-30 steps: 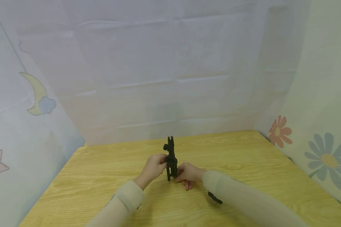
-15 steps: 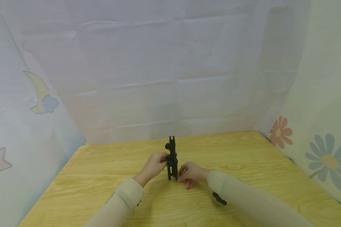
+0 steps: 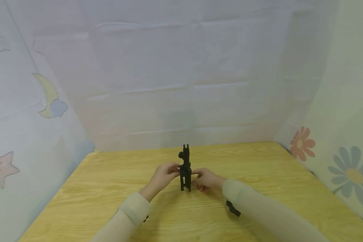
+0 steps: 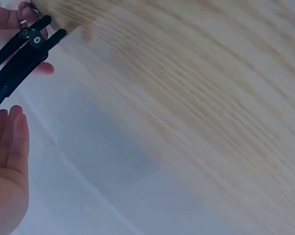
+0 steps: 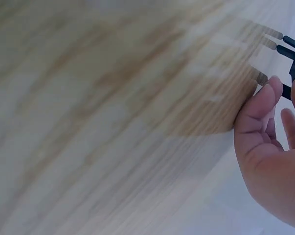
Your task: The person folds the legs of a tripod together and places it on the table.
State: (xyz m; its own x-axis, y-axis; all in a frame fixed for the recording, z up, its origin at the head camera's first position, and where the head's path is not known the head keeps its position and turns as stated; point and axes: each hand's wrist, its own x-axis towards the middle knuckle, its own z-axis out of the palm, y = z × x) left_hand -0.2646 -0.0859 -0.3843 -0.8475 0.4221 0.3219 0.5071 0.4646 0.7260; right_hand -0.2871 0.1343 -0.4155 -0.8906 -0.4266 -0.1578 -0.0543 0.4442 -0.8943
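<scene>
A small black tripod (image 3: 185, 176) stands upright on the wooden table in the head view, with a round knob on its upper left side and its legs pointing down. My left hand (image 3: 164, 174) holds its middle from the left, thumb and fingers at the body. On the other side my right hand (image 3: 208, 178) touches it with an outstretched index finger, the other fingers loosely bent. The left wrist view shows the tripod (image 4: 25, 54) crossing between both hands. In the right wrist view its legs (image 5: 289, 51) lie at the edge, partly hidden behind the right hand (image 5: 269, 142).
The yellow wood-grain table (image 3: 109, 188) reaches back to a creased pale cloth wall (image 3: 169, 67). Printed side cloths rise at left and right. A black strap piece (image 3: 233, 208) shows beneath the right sleeve.
My right hand has risen from the foot of the tripod to its middle. The tripod has turned a little, so the gap between its legs shows wider. The left hand keeps its hold.
</scene>
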